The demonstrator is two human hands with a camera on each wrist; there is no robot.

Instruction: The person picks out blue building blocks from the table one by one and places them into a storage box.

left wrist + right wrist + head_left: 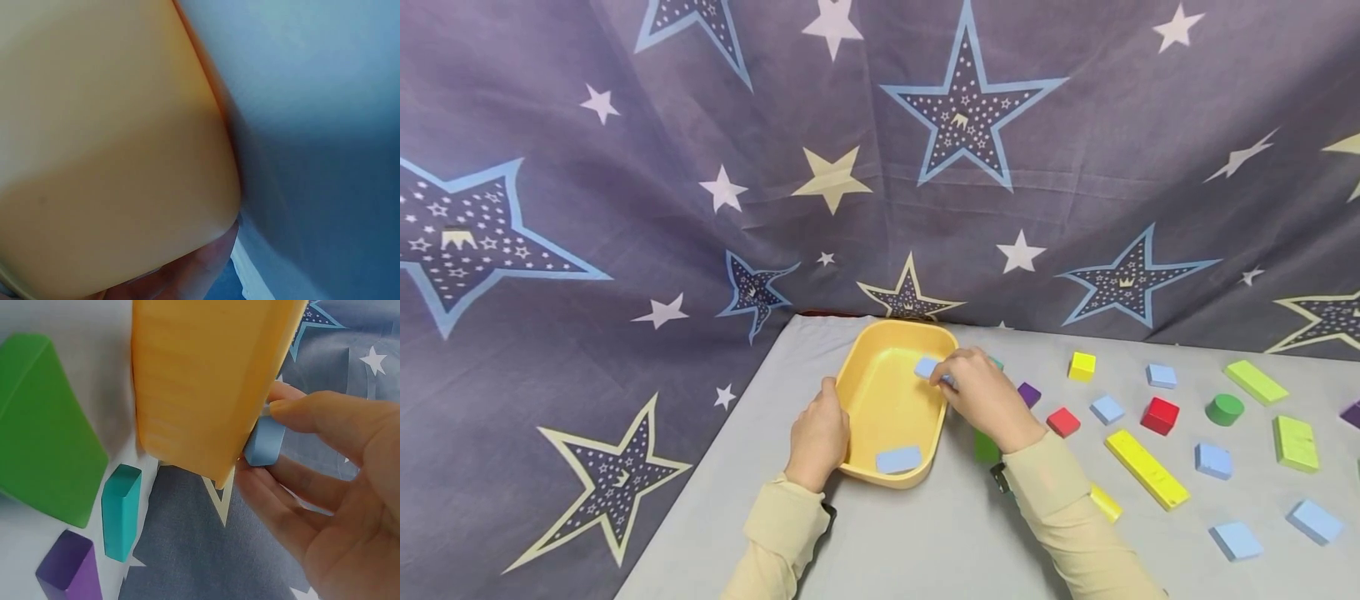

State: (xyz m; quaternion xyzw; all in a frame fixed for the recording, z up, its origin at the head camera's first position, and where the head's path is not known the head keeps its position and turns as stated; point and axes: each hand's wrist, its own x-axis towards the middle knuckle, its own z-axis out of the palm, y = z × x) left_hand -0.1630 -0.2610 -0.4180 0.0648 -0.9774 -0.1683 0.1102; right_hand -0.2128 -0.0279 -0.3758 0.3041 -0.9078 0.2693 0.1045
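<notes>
A yellow plastic bin [887, 408] sits at the table's far left part. My left hand [820, 437] grips its left side, with fingers [200, 265] against the outside of the wall in the left wrist view. Over the bin's right rim, my right hand [985, 396] pinches a light blue block [265, 440] between thumb and fingertips; its free end shows inside the bin's outline in the head view. Another light blue block [898, 459] lies flat inside the bin at the near end.
Right of the bin are a green block [50, 431], a teal block [122, 512] and a purple block [70, 569]. Farther right lie a long yellow block [1147, 469], red block [1161, 416], green cylinder [1225, 409] and several light blue blocks. A star-patterned cloth [925, 217] hangs behind.
</notes>
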